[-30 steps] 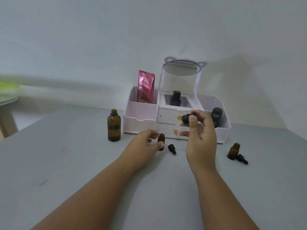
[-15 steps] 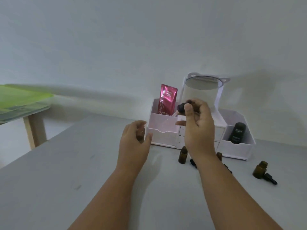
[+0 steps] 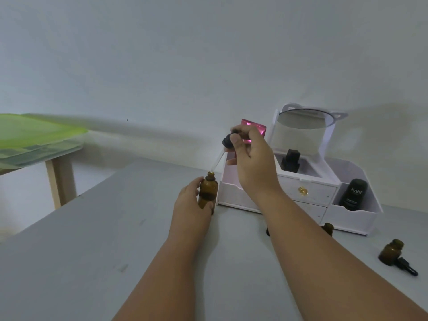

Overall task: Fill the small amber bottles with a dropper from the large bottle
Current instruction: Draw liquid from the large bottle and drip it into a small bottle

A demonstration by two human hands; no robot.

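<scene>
Centre frame, the left hand (image 3: 190, 205) grips the large bottle (image 3: 208, 193) — hold it steady while the right hand (image 3: 252, 163), pinching the dropper (image 3: 228, 141), guides its tip straight in.

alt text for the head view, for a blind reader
A right hand holds a dropper with its tip at the mouth of a large amber bottle, which the left hand grips on a grey table. A white organizer stands behind; a small amber bottle stands at right.
</scene>
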